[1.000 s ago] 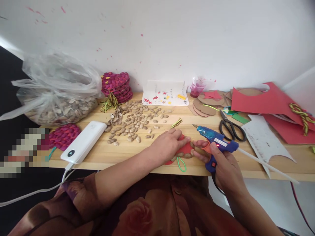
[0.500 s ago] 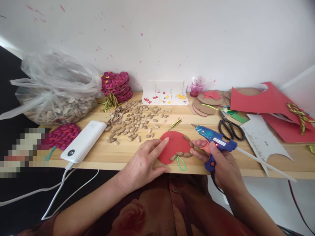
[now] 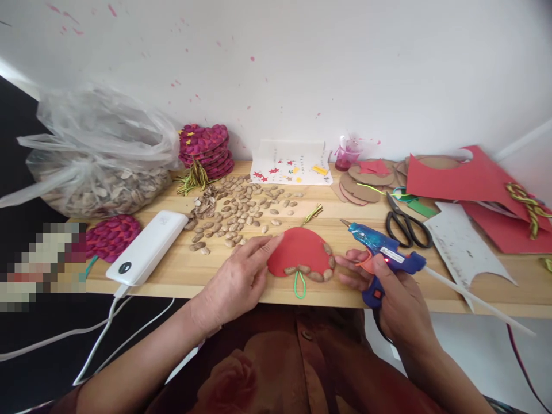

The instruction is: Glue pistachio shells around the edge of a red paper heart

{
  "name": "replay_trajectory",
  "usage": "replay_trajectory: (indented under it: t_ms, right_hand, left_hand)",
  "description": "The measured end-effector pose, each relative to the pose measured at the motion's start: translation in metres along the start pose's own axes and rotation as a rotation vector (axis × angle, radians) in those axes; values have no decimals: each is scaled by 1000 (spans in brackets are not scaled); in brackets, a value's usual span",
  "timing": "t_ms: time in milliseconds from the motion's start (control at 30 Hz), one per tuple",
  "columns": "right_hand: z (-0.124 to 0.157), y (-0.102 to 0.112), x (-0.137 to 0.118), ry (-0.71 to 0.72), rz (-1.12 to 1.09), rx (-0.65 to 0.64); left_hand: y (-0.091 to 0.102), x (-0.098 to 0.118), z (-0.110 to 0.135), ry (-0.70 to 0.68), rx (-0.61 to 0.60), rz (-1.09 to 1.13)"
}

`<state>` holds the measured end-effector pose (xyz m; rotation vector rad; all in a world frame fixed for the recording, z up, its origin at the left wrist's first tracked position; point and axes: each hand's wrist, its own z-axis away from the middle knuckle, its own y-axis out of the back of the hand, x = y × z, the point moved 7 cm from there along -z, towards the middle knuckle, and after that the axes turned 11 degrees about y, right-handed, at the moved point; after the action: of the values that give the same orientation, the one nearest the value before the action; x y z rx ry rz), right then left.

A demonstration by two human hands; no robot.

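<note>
A round red card (image 3: 297, 250) lies near the table's front edge, with several peanut shells (image 3: 317, 276) fixed along its lower and right rim. A green cord loop (image 3: 300, 286) sticks out from its near side and a yellow-green tassel (image 3: 313, 214) from its far side. My left hand (image 3: 241, 273) grips the card at its left edge, fingers on top. In my right hand (image 3: 397, 299) is a blue hot glue gun (image 3: 379, 244), fingers around its handle and trigger. Its nozzle points up and left, apart from the card, and a white glue stick (image 3: 478, 302) protrudes behind.
Loose peanut shells (image 3: 237, 210) spread behind the card. To the left are a white power bank (image 3: 149, 247), a purple shell-covered disc (image 3: 112, 236) and a plastic bag of shells (image 3: 103, 178). Black scissors (image 3: 407, 224) and red card scraps (image 3: 448, 178) lie right.
The red card has shifted left and turned, bringing its shells and green loop round to the left. My left hand has moved slightly left. The glue gun has moved a little right, away from the card.
</note>
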<state>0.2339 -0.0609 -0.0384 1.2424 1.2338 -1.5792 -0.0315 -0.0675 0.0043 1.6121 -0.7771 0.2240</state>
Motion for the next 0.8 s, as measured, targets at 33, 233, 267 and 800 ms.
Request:
replay_trajectory:
  t_ms: [33,233,267,800]
  right_hand:
    - [0,1,0,6,-2,9]
    - [-1,5,-1,33,-10,37]
    - [-1,5,-1,33,-16,33]
    - [-1,2,3,-58,7,15]
  left_hand:
    - [2,0,-4,-1,13,21]
    - [26,-8,-34,46,130,6]
    - [29,-12,-37,61,138,-14]
    - [34,-42,-29,171,142,-279]
